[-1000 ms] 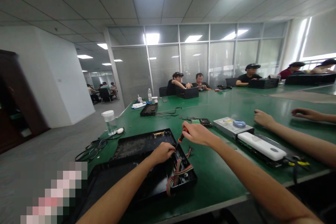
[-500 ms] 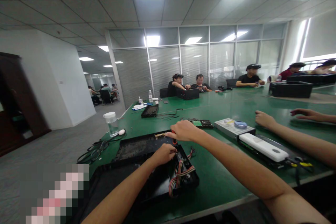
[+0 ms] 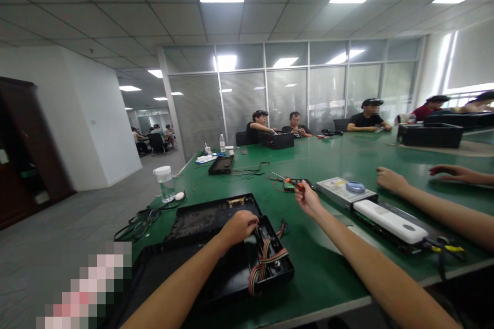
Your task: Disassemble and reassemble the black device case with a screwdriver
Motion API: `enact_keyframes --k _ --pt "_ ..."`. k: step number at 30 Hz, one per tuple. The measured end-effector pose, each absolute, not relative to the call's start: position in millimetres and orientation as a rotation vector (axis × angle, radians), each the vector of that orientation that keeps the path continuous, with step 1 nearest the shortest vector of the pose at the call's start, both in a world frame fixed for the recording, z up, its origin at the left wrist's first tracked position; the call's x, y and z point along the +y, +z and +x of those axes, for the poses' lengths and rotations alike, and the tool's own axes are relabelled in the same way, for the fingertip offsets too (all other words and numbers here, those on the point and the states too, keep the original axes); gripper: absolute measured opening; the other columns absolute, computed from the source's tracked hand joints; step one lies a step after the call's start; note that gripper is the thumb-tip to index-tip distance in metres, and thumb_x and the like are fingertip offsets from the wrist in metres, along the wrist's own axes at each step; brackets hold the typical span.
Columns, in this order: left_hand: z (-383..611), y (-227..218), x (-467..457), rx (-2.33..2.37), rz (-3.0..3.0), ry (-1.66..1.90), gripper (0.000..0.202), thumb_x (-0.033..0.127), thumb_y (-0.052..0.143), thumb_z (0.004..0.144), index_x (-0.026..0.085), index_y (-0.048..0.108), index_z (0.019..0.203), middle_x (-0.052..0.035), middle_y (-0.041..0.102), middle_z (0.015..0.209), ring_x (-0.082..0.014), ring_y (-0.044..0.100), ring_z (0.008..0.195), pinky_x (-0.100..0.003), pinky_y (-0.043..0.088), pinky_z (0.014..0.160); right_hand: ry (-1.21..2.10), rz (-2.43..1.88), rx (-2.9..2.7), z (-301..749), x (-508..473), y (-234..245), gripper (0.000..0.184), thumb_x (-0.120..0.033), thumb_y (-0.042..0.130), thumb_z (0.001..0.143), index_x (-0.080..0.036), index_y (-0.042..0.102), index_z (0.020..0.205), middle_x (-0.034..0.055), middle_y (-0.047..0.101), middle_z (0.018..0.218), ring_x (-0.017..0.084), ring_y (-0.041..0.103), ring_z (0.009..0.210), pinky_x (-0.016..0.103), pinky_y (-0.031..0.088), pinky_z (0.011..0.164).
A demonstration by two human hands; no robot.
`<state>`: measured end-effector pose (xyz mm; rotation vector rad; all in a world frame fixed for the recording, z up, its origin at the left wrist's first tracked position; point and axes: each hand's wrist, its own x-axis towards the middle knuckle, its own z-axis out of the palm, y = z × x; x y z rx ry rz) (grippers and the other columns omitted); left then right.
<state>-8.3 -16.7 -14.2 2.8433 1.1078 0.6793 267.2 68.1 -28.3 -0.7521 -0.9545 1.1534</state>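
My right hand point(image 3: 307, 199) is closed round the handle of a screwdriver point(image 3: 287, 180), its thin shaft pointing up and to the left above the table. My left hand point(image 3: 241, 227) reaches into a black casing point(image 3: 231, 280), fingertips pinched together at a narrow black part along its right side. What sits between those fingers is hidden. A striped ribbon cable point(image 3: 266, 257) loops over the casing's right end. Behind it lies a second black shallow panel point(image 3: 208, 216) with a brass-coloured strip. Just beyond the screwdriver rests a green circuit board point(image 3: 290, 185), partly covered by my hand.
A silver drive box point(image 3: 335, 187) and a white oblong device point(image 3: 389, 220) lie at right, beside another person's hand point(image 3: 391, 181). Left of the casing are a clear jar point(image 3: 165, 187) and tangled black cables point(image 3: 141, 223). Several people sit across the green table point(image 3: 347, 159).
My right hand has lifted the screwdriver out of the casing and moved it right, tilting it from upright to slanted. My left hand stays at the casing.
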Motion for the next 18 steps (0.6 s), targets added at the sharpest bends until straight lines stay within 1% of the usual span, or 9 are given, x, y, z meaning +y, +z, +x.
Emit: enact_keyframes --k 3,6,7,9,10,12,14,16,18 --pt "-19 -1 -15 1.144 2.759 0.638 0.012 0.018 0.052 0.075 0.015 0.063 0.08 -0.0017 0.062 0.073 -0.0121 0.055 0.069 -0.02 0.039 0.068 1.287 -0.657 -0.901 255 67 -27 0.022 -0.04 0.045 0.082 -0.019 0.049 0.076 0.0013 0.055 0.065 0.007 0.042 0.042 0.019 0.037 0.035" --pt "-34 10 -13 1.172 2.597 0.44 0.013 0.021 0.054 0.073 0.014 0.064 0.078 -0.0007 0.062 0.068 -0.0105 0.055 0.062 -0.018 0.04 0.06 1.412 -0.556 -0.938 236 57 -28 0.011 -0.027 0.056 0.076 -0.018 0.052 0.08 0.002 0.056 0.074 0.008 0.051 0.055 0.02 0.045 0.047" --pt "-40 12 -11 1.192 2.514 0.336 0.014 0.022 0.055 0.072 0.014 0.064 0.078 -0.0006 0.062 0.066 -0.0103 0.055 0.06 -0.018 0.04 0.057 1.448 -0.521 -0.951 230 54 -30 0.013 -0.023 0.06 0.073 -0.018 0.051 0.081 0.0008 0.055 0.073 0.008 0.052 0.057 0.019 0.045 0.049" --pt "-50 12 -7 1.25 2.305 0.087 0.015 0.023 0.058 0.068 0.013 0.064 0.076 -0.0003 0.062 0.063 -0.0101 0.054 0.053 -0.018 0.041 0.051 1.488 -0.481 -0.992 222 47 -32 0.021 -0.019 0.066 0.066 -0.018 0.049 0.079 -0.0029 0.051 0.067 0.007 0.05 0.056 0.018 0.042 0.049" --pt "-54 10 -6 1.278 2.196 -0.031 0.014 0.023 0.06 0.065 0.012 0.063 0.075 -0.0001 0.061 0.061 -0.0102 0.054 0.05 -0.019 0.042 0.049 1.486 -0.481 -1.029 220 44 -33 0.024 -0.02 0.068 0.065 -0.019 0.048 0.077 -0.0048 0.048 0.062 0.006 0.048 0.053 0.017 0.039 0.047" --pt "-59 6 -3 1.311 2.033 -0.184 0.014 0.024 0.063 0.062 0.012 0.06 0.07 0.0001 0.061 0.057 -0.0107 0.053 0.047 -0.021 0.044 0.047 1.428 -0.529 -1.171 218 38 -32 0.025 -0.028 0.067 0.067 -0.019 0.044 0.07 -0.0073 0.042 0.055 0.005 0.042 0.046 0.016 0.032 0.042" --pt "-62 3 -3 1.319 1.979 -0.233 0.018 0.027 0.066 0.06 0.012 0.058 0.067 0.0003 0.06 0.054 -0.011 0.053 0.045 -0.023 0.045 0.046 1.287 -0.635 -1.451 218 30 -25 0.03 -0.039 0.058 0.074 -0.017 0.041 0.062 -0.0074 0.038 0.049 0.006 0.036 0.042 0.018 0.028 0.041" --pt "-62 5 -3 1.315 1.997 -0.243 0.024 0.033 0.067 0.061 0.013 0.057 0.066 0.0003 0.059 0.052 -0.0107 0.052 0.043 -0.022 0.044 0.045 1.044 -0.769 -1.808 216 17 -14 0.039 -0.045 0.046 0.081 -0.016 0.042 0.054 -0.0057 0.038 0.046 0.006 0.035 0.041 0.02 0.029 0.043" --pt "-64 12 -2 1.328 2.04 -0.229 0.028 0.04 0.062 0.066 0.013 0.057 0.069 -0.0005 0.059 0.051 -0.0104 0.051 0.042 -0.021 0.041 0.043 0.733 -0.826 -2.157 211 -5 -2 0.041 -0.043 0.042 0.083 -0.015 0.048 0.054 -0.0027 0.045 0.048 0.008 0.04 0.046 0.022 0.032 0.048"
